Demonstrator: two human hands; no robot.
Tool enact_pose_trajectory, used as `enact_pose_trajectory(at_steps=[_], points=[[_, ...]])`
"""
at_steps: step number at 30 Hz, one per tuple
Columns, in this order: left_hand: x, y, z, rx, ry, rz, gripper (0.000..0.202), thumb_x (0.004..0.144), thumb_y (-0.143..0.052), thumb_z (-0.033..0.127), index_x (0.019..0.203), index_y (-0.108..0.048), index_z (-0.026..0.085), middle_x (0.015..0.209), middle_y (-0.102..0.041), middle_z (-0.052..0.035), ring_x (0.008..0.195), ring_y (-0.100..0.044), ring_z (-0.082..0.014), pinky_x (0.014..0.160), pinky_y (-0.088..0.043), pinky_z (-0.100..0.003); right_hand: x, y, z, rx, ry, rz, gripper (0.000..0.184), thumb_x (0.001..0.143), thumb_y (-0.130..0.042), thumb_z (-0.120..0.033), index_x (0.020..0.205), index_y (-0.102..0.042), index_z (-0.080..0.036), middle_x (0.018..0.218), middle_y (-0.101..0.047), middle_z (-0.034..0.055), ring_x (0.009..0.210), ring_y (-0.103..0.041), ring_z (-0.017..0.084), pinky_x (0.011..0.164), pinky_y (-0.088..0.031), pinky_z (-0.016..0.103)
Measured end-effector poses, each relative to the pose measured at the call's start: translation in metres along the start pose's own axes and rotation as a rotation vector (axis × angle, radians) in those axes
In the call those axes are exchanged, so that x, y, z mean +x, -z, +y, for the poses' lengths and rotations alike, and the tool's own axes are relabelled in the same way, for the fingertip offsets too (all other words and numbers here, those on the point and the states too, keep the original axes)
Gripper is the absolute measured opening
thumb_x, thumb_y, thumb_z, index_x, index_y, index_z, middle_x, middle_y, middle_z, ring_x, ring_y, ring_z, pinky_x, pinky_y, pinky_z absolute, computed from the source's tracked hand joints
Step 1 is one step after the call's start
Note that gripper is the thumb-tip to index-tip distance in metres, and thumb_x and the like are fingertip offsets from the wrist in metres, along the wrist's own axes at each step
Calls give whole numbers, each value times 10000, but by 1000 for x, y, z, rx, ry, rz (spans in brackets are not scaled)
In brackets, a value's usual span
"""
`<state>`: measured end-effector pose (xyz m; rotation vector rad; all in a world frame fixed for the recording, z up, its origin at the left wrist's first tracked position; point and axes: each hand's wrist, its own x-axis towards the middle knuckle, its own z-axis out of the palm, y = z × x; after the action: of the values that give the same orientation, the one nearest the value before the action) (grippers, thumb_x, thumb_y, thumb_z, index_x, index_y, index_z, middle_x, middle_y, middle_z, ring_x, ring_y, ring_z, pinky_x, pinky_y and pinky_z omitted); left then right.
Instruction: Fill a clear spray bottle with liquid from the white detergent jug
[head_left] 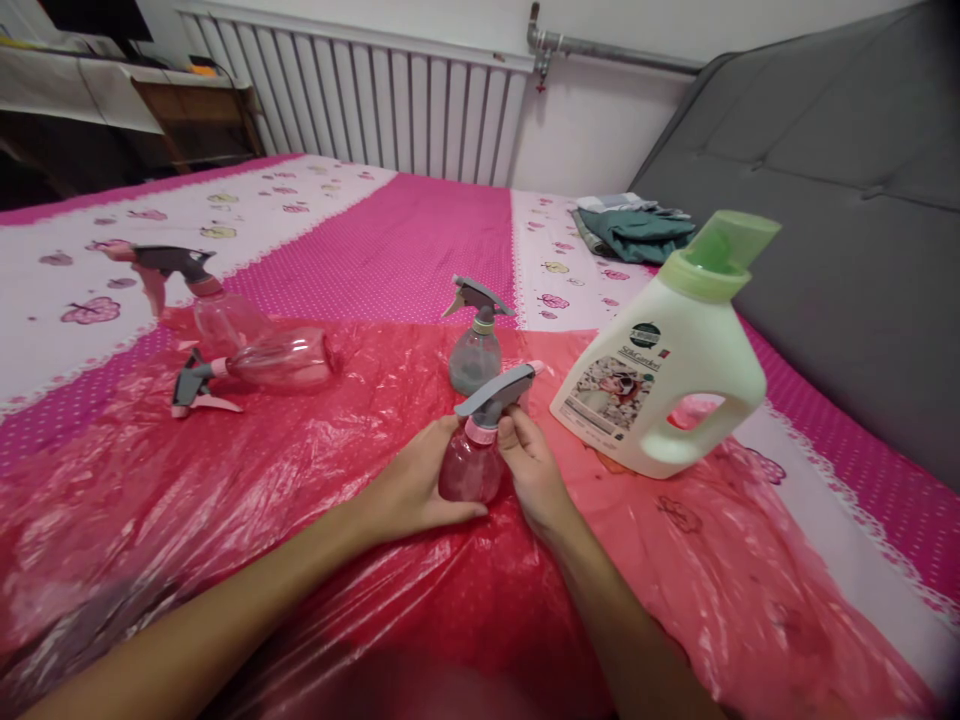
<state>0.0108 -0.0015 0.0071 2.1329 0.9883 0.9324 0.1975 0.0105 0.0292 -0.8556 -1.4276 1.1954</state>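
Observation:
Both my hands hold a small clear spray bottle (472,465) with a pink collar and grey trigger head, standing on the red plastic sheet (300,520). My left hand (409,490) wraps its body from the left. My right hand (534,462) grips the collar and neck from the right. Just behind stands a grey-headed spray bottle (474,350). A white detergent jug (667,370) with a green cap leans to the right of my hands.
Two more pink spray bottles sit at the left, one upright (202,295), one lying on its side (262,365). Folded green and grey clothes (634,230) lie by the grey headboard (825,200). A white radiator (375,100) lines the far wall.

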Motion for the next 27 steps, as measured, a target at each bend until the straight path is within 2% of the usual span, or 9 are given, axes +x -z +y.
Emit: enact_pose_trajectory(at_steps=[9, 15, 18, 24, 27], points=[[0, 0, 1, 22, 5, -5, 912, 817, -903, 442, 1545, -377, 280, 1518, -580, -145, 1363, -612, -411, 1160, -506, -579, -2, 2, -5, -13, -7, -37, 644, 970, -499, -793, 1093, -711, -197, 1131, -699, 91, 1155, -631, 206, 1078, -519, 331], [-1, 1, 1, 12, 10, 0, 895, 817, -904, 447, 1536, -392, 293, 1515, -583, -140, 1339, -625, -410, 1144, -518, -600, 0, 4, -2, -34, 1, -29, 670, 950, -517, -813, 1042, -702, -176, 1029, -702, 86, 1029, -647, 195, 952, -557, 315], [-1, 1, 2, 7, 2, 2, 911, 820, -905, 440, 1553, -384, 296, 1519, -582, -137, 1342, -626, -409, 1142, -523, -597, -1, 3, 1, -50, 0, -11, 683, 939, -524, -824, 1055, -695, -172, 1040, -705, 90, 1023, -655, 195, 957, -564, 320], [0, 0, 0, -8, -4, -15, 1025, 820, -910, 449, 1634, -309, 287, 1659, -460, -166, 1489, -511, -440, 1220, -456, -623, -12, -5, 8, -98, -31, 26, 686, 987, -447, -804, 1246, -667, -208, 1248, -702, 102, 1218, -649, 200, 1122, -524, 348], [-1, -1, -1, -17, 6, -7, 994, 814, -918, 446, 1614, -348, 292, 1658, -468, -161, 1479, -525, -435, 1225, -454, -624, -16, -6, 10, -123, -42, 21, 662, 999, -451, -779, 1316, -644, -231, 1337, -680, 97, 1316, -621, 195, 1207, -474, 360]])
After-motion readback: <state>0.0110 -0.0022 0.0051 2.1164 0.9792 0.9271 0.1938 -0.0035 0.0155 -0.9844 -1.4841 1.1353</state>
